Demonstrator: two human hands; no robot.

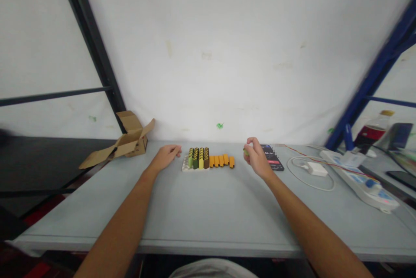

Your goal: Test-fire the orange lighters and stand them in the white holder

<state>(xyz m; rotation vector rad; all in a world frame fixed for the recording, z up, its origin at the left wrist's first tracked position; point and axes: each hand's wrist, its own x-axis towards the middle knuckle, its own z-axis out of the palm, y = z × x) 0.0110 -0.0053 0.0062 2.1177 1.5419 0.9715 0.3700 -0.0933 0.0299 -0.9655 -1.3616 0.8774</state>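
Note:
My left hand rests on the table left of a white holder, its fingers loosely curled with nothing visible in them. Small upright blocks in green, dark green, yellow and brown, with black-and-yellow tops, stand packed in rows in the holder. Several orange pieces with dark ends are lined up against its right side. Farther right, my right hand is closed around a small yellow-green piece. The fingers cover most of that piece, so its kind cannot be made out.
Just behind my right hand lies a phone with a lit screen. An opened cardboard box sits at the back left. On the right are a white charger with a looped cable, a power strip and a bottle.

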